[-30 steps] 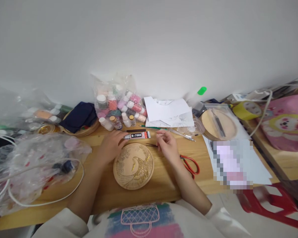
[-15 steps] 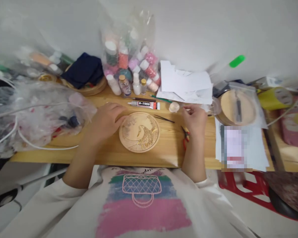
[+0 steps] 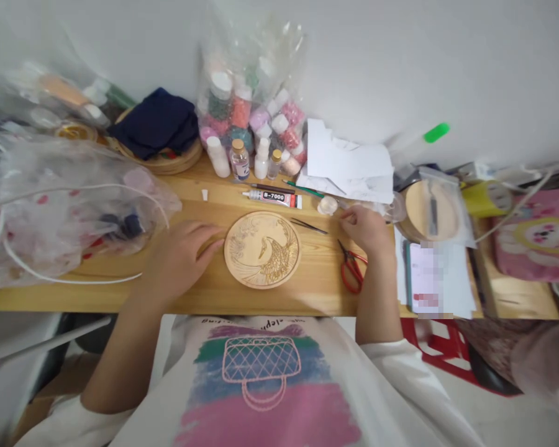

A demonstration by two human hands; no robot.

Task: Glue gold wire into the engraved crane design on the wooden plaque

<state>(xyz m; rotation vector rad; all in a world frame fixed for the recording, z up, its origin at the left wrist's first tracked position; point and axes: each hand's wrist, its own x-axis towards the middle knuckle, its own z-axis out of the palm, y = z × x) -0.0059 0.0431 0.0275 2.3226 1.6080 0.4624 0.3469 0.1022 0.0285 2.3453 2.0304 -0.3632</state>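
Observation:
A round wooden disc [image 3: 263,249] with a bird design in gold lines lies flat at the middle of the table. My left hand [image 3: 189,254] rests just left of it, fingers stretched out and apart, holding nothing. My right hand [image 3: 367,230] has its fingertips pinched together beside a small round whitish container [image 3: 327,205]; whatever is between them is hidden or too small to name. Close below the right hand lie red-handled scissors [image 3: 352,273]. Dark tweezers [image 3: 309,225] lie between the disc and this hand. A B-7000 glue tube [image 3: 274,198] lies behind the disc.
A small white cap [image 3: 205,195] lies left of the glue tube. Small bottles [image 3: 240,161] and a clear bag of colourful jars [image 3: 242,112] stand at the back. Plastic bags [image 3: 74,211] crowd the left. Papers [image 3: 349,155] and a phone [image 3: 423,279] lie at right.
My left hand has drawn back to the left, away from the disc, uncovering the white cap. My right hand stays pinched, slightly lower, and the scissors show more fully. The view has shifted.

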